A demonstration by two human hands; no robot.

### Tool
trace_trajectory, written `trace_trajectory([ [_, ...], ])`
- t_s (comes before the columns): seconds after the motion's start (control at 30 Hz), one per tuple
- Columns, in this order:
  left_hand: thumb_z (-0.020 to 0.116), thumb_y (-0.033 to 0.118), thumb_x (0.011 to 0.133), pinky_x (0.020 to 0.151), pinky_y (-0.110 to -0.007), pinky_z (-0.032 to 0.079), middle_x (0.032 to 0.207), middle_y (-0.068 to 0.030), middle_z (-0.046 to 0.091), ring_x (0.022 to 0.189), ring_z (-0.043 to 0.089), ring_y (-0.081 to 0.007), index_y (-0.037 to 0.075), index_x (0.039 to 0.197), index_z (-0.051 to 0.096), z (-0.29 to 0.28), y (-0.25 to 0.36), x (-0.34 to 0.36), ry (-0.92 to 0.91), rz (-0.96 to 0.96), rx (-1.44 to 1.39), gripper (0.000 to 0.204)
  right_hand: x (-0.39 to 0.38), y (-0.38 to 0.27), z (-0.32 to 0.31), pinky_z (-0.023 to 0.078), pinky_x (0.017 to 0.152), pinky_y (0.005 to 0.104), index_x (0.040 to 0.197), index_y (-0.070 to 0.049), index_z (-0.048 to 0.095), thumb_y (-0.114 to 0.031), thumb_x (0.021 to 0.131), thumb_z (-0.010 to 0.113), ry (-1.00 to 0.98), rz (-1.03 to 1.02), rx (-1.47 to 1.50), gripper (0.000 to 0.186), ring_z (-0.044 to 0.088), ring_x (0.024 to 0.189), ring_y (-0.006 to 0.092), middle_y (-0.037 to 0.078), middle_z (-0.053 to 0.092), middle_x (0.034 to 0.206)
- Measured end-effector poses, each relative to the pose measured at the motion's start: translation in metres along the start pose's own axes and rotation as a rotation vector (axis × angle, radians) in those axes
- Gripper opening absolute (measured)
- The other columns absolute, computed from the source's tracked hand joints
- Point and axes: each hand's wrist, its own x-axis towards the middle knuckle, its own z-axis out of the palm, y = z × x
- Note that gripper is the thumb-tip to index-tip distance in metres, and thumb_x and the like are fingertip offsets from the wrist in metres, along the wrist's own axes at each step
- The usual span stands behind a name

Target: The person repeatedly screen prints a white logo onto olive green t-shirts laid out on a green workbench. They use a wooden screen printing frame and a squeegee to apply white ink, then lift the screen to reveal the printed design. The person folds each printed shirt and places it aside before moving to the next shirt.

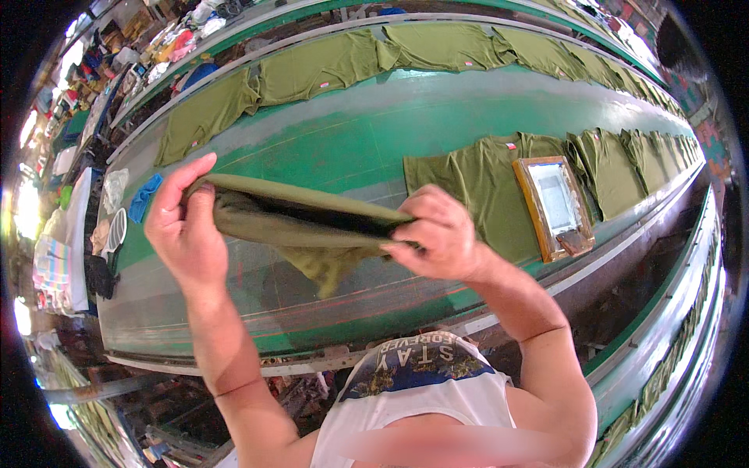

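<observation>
Currently I view a long green table (328,132) bearing 2 rows of olive shirts (320,70). Above its near left part hangs an olive garment (292,232), opening agape; wooden frame (532,207) lies farther right. Left hand (187,234) grasps the garment's left end, right hand (441,234) clenches its right.

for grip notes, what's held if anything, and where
A loose olive-green cloth garment, by opposite ends of its open edge, in left fingers and right fingers.
</observation>
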Motion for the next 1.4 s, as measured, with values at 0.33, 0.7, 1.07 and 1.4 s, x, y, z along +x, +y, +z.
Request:
trace_trajectory([
  [0.33, 0.060, 0.005, 0.093, 0.050, -0.030, 0.044, 0.068, -0.0009, 0.064, 0.052, 0.059, -0.0095, 0.000, 0.103, 0.081, 0.011, -0.011, 0.067, -0.499, -0.398, 0.169, 0.024, 0.101, 0.085, -0.067, 0.060, 0.078, 0.0465, 0.097, -0.007, 0.073, -0.028, 0.090, 0.093, -0.247, 0.249, -0.102, 0.030, 0.076, 0.089, 0.0377, 0.013, 0.077, 0.095],
  [0.7, 0.068, 0.008, 0.096, 0.060, -0.032, 0.054, 0.074, -0.0024, 0.069, 0.061, 0.065, -0.0101, 0.008, 0.122, 0.086, 0.112, -0.111, 0.122, -0.014, -0.208, 0.030, 0.032, 0.136, 0.222, -0.007, 0.064, 0.083, 0.0506, 0.103, -0.009, 0.074, -0.001, 0.095, 0.069, 0.163, 0.141, -0.358, 0.013, 0.077, 0.096, 0.0412, 0.013, 0.077, 0.109],
  [1.07, 0.070, 0.007, 0.097, 0.080, -0.050, 0.060, 0.091, -0.0150, 0.077, 0.084, 0.075, -0.0362, 0.009, 0.139, 0.075, 0.215, -0.271, -0.070, -0.140, -0.442, 0.354, 0.042, -0.053, 0.293, 0.088, 0.062, 0.084, 0.0520, 0.098, -0.005, 0.070, 0.003, 0.090, 0.068, -0.242, 0.386, -0.281, 0.012, 0.072, 0.098, 0.0419, 0.016, 0.070, 0.101],
  [1.4, 0.072, 0.008, 0.094, 0.107, -0.055, 0.049, 0.120, -0.0122, 0.074, 0.118, 0.064, -0.0377, 0.012, 0.149, 0.068, 0.216, -0.280, -0.143, -0.202, -0.160, 0.637, 0.055, -0.094, 0.259, 0.091, 0.057, 0.099, 0.0493, 0.100, -0.008, 0.076, -0.003, 0.089, 0.069, -0.480, 0.505, -0.404, 0.015, 0.069, 0.119, 0.0377, 0.013, 0.072, 0.113],
])
